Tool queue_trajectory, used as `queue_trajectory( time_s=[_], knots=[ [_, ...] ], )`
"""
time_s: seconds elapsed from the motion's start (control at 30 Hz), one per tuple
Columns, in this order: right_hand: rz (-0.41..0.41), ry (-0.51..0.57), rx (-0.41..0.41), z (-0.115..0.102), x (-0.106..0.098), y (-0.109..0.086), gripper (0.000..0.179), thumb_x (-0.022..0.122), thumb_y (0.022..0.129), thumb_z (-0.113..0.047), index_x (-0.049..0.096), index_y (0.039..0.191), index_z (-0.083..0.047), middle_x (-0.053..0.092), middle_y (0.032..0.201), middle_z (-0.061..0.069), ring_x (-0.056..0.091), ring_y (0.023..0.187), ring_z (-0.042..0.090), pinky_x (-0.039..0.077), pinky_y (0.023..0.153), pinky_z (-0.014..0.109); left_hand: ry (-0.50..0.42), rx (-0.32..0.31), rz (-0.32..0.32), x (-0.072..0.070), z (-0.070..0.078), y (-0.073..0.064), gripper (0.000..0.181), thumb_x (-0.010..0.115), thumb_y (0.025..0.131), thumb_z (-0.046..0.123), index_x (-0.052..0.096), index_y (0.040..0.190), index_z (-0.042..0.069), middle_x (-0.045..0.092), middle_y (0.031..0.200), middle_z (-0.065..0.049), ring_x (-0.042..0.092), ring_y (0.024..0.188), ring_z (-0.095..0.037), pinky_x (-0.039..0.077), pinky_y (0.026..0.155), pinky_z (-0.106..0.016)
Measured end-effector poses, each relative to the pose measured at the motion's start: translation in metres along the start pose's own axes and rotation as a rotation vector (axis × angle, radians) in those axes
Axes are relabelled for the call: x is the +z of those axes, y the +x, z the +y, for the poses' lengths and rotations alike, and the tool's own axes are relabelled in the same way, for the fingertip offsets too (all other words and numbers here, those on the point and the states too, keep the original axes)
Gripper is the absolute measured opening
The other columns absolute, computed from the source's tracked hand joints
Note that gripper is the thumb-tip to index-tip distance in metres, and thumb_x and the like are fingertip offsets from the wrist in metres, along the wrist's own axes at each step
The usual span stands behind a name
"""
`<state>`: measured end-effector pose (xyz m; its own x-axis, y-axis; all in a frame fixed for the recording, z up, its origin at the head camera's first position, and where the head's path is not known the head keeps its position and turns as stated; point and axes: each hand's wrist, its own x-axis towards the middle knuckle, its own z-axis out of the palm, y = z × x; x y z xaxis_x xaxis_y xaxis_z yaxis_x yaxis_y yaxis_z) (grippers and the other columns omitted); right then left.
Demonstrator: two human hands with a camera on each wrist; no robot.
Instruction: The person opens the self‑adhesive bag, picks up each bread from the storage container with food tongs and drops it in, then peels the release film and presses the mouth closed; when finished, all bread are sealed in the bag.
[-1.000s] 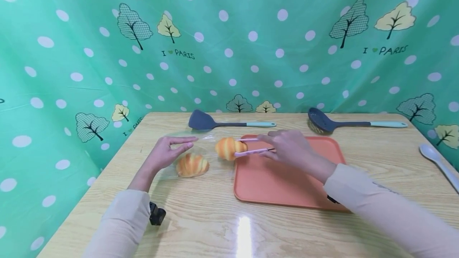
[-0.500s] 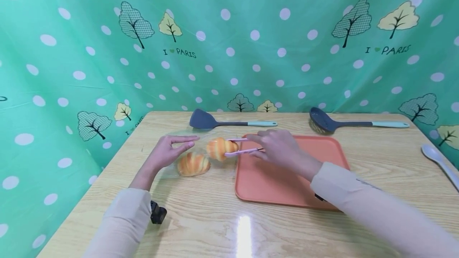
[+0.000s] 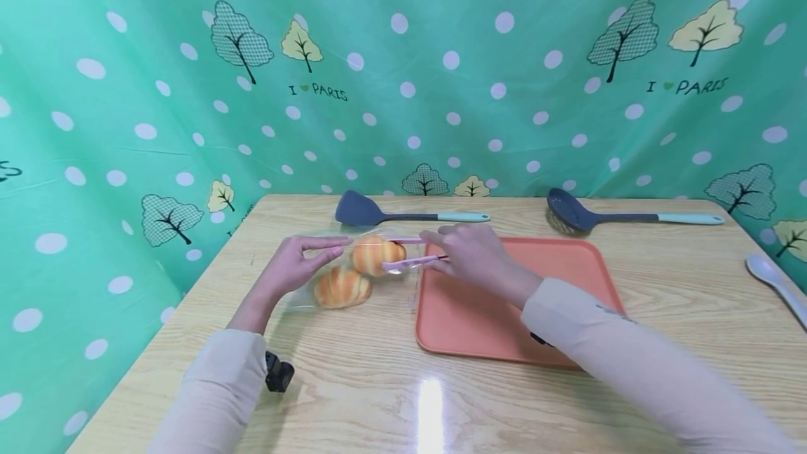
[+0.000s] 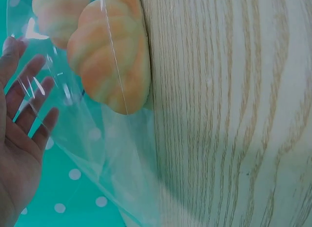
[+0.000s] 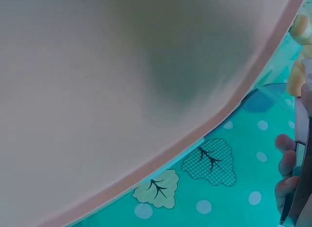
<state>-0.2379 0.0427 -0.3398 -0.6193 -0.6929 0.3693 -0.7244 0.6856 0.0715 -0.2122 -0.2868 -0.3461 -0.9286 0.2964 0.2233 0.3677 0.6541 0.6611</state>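
Observation:
A clear plastic bag [image 4: 131, 154] lies on the table with one croissant-shaped bread roll [image 3: 342, 289] inside. My left hand [image 3: 301, 263] pinches the bag's upper film between thumb and index finger, lifting it; the other fingers are spread, as the left wrist view shows. With my right hand [image 3: 473, 258] I grip a pair of pink tongs [image 3: 410, 262]. Their tips hold a second bread roll [image 3: 372, 255], inside the bag and just behind the first one. In the right wrist view, part of that hand and the tongs appear at the right edge.
A coral-pink tray [image 3: 498, 328] lies under my right hand and forearm. Behind are a dark turner [image 3: 359, 210] and a dark ladle [image 3: 570, 212], both with mint handles. A pale spoon [image 3: 766, 273] lies far right. A green dotted curtain [image 3: 403, 76] hangs behind the table.
My right hand has moved left, and the roll in the tongs has gone deeper into the bag, up to the other roll. The left hand has stayed about where it was.

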Motion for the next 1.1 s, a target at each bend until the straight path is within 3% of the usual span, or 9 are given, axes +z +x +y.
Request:
queue_trajectory(
  time_s=[0.53,0.83,1.1],
  knots=[
    [-0.005,-0.027,0.008,-0.009,0.003,0.003,0.045,0.081,0.087,-0.043,0.073,0.125,-0.02,0.063,0.074,-0.002,0.039,0.049,0.01,0.026,0.042,0.022,0.012,-0.004,0.006,-0.001,0.004,0.001,0.028,0.069,0.099,0.02,0.074,0.125,0.011,0.071,0.125,-0.008,0.061,0.125,-0.032,0.045,0.106,-0.057],
    [-0.058,0.028,0.008,-0.013,-0.001,-0.002,0.045,0.081,0.087,-0.042,0.074,0.125,-0.019,0.077,0.103,0.003,0.039,0.047,0.01,0.023,0.042,0.022,0.029,-0.01,0.001,-0.002,0.007,0.001,0.027,0.069,0.099,0.02,0.075,0.124,0.012,0.072,0.123,-0.005,0.061,0.126,-0.032,0.044,0.108,-0.056],
    [-0.064,0.067,0.014,-0.015,-0.001,0.0,0.045,0.081,0.086,-0.044,0.076,0.122,-0.018,0.077,0.1,0.004,0.033,0.046,0.01,0.017,0.043,0.022,0.03,0.009,0.0,-0.001,0.008,0.001,0.025,0.069,0.099,0.018,0.076,0.122,0.011,0.072,0.123,-0.004,0.062,0.125,-0.032,0.044,0.108,-0.055]
  ],
)
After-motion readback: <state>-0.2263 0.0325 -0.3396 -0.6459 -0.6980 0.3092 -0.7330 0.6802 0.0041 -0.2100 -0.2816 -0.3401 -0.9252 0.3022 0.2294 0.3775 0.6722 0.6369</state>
